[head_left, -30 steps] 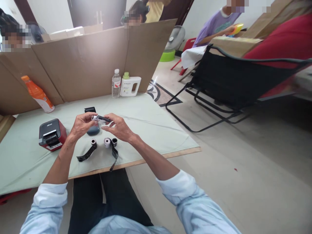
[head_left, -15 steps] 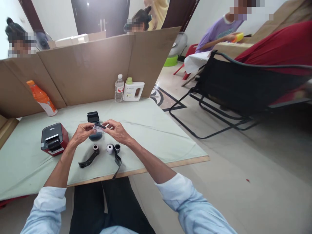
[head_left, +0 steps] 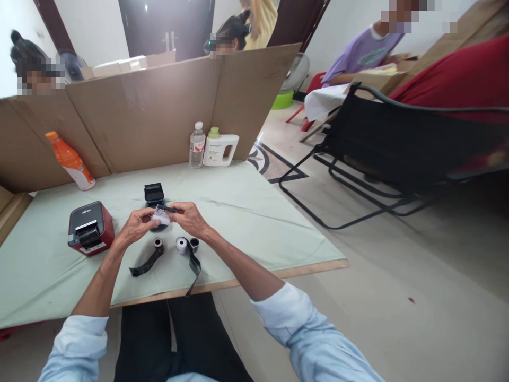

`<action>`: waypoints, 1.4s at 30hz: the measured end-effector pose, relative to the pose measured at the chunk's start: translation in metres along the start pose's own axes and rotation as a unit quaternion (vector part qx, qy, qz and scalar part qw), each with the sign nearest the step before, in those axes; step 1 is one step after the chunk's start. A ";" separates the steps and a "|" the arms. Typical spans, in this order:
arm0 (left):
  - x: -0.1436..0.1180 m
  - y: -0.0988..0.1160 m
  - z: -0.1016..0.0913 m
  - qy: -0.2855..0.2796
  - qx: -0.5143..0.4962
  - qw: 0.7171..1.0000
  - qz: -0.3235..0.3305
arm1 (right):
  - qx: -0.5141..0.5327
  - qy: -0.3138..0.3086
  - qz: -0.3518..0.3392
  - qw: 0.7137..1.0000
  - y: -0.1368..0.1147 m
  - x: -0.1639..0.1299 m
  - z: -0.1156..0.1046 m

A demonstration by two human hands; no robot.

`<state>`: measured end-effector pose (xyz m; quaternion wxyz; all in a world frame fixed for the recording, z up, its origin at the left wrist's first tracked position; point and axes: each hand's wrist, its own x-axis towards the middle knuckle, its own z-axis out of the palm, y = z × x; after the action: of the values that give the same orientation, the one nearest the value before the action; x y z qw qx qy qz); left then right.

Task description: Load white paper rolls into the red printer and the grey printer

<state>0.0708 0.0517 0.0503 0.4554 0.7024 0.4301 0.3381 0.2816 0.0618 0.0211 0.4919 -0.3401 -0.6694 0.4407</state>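
Left hand (head_left: 137,225): is pinching a white roll (head_left: 160,217), apparently paper.
Right hand (head_left: 191,218): is gripping a black strip (head_left: 167,209).
Counter (head_left: 246,212): three rolls (head_left: 182,246) are lying near its front edge.

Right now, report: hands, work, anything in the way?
Left hand gripping white piece. Right hand pinching black strip. Dark device partly hidden by hands.

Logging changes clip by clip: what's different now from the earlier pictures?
The left hand and right hand have come lower in view relative to the open dark device; more of the white printed piece between them shows, beside a dark strip. Nothing was visibly taken up or let go. The three rolls, boxy machine, orange bottle, clear bottle and white jug stayed put.
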 end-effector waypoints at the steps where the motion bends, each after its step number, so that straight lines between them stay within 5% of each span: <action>1: -0.001 -0.001 -0.001 0.001 0.018 1.000 0.004 | -0.003 0.000 -0.002 1.000 0.001 -0.001 0.000; 8: -0.009 -0.008 -0.008 -0.003 0.225 0.972 0.072 | -0.079 -0.007 -0.050 0.996 0.002 -0.015 0.003; 13: 0.009 -0.027 -0.015 0.069 0.257 0.958 0.103 | -0.178 -0.017 -0.091 0.980 0.010 -0.006 0.005; 20: 0.058 -0.050 -0.024 0.127 0.354 0.925 0.063 | -0.303 -0.035 -0.111 0.946 0.035 0.036 0.007; 25: 0.065 -0.063 -0.028 0.126 0.381 0.915 0.033 | -0.353 -0.072 -0.106 0.927 0.043 0.046 0.008; 34: 0.062 -0.030 -0.022 0.066 0.509 0.858 -0.008 | -0.429 -0.113 -0.119 0.888 0.041 0.038 0.011; 42: 0.064 -0.015 -0.019 0.032 0.532 0.844 -0.056 | -0.428 -0.112 -0.110 0.890 0.037 0.037 0.012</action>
<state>0.0755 0.1198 0.0482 0.0163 0.8004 0.5968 0.0537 0.2608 0.1059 -0.0018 0.2658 -0.3904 -0.8768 0.0902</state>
